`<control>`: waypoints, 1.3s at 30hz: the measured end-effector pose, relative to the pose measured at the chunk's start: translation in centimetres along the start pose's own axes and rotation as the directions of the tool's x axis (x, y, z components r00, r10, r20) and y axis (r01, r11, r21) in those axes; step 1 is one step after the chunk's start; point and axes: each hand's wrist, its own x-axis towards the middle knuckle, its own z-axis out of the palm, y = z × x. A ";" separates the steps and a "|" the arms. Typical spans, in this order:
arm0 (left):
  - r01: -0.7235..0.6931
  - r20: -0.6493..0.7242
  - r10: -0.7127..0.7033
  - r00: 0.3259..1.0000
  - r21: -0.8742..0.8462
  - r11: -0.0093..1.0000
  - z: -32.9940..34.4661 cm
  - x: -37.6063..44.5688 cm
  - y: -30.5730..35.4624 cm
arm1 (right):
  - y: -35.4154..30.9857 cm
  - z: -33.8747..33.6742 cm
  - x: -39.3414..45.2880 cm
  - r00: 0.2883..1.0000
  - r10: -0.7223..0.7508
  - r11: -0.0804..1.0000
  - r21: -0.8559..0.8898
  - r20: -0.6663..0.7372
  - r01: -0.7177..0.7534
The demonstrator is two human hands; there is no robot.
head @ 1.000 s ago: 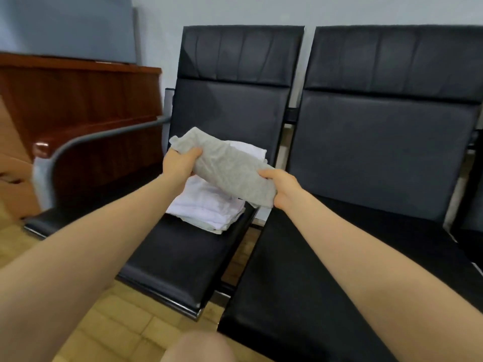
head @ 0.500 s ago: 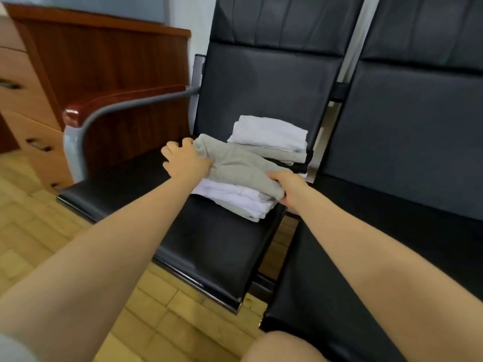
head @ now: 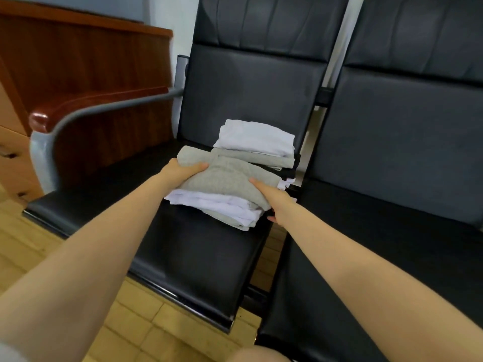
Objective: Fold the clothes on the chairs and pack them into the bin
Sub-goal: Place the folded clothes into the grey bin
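Setting folded grey soft-cotton garment [head: 224, 178] atop near pile on black padded chair seat [head: 198, 257]; left hand [head: 183, 169] and right hand [head: 274, 202] gripping opposite ends; light, limp, likely best supported from beneath

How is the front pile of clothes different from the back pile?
The front pile has a grey top piece; the back pile has a white one. Both hands, left and right, grip the front pile's grey piece; nobody touches the back pile. The front pile looks looser, the back pile neater. Both sit folded on the left chair.
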 end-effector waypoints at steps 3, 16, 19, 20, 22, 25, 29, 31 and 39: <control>0.005 0.096 0.008 0.995 -0.126 0.992 -0.3 0.3 -0.6 | 0.2 0.4 0.5 1.000 -0.006 1.000 0.020 -0.013 0.006; 0.338 0.459 -0.178 0.871 -0.294 0.894 -0.5 -3.5 0.2 | -0.2 -1.4 0.0 0.965 0.020 0.979 0.192 0.263 -0.073; 0.297 0.440 -0.100 0.893 -0.407 0.864 0.8 -4.9 -0.4 | 0.1 -2.4 -0.5 0.951 -0.034 0.968 0.247 0.307 -0.045; 0.261 0.426 -0.056 0.903 -0.440 0.859 1.2 -5.4 -0.4 | 0.2 -2.8 -0.8 0.949 -0.024 0.967 0.249 0.315 -0.058; 0.215 0.428 0.024 0.904 -0.501 0.838 1.9 -7.0 0.2 | 0.8 -3.8 -1.7 0.946 -0.017 0.961 0.266 0.323 -0.073; 0.151 0.466 0.176 0.867 -0.582 0.799 3.0 -9.5 1.8 | 1.5 -5.9 -2.6 0.961 -0.052 0.943 0.331 0.272 -0.042; 0.074 0.482 0.384 0.788 -0.693 0.717 5.4 -12.7 5.3 | 1.2 -11.1 -4.1 0.959 -0.112 0.913 0.407 0.260 -0.003; 0.064 0.497 0.420 0.759 -0.699 0.712 7.4 -14.8 7.8 | 0.9 -14.9 -4.9 0.964 -0.134 0.907 0.421 0.229 0.027; 0.047 0.621 0.474 0.624 -0.635 0.771 18.5 -19.6 15.9 | 4.2 -30.0 -5.3 0.985 -0.161 0.862 0.494 0.056 0.113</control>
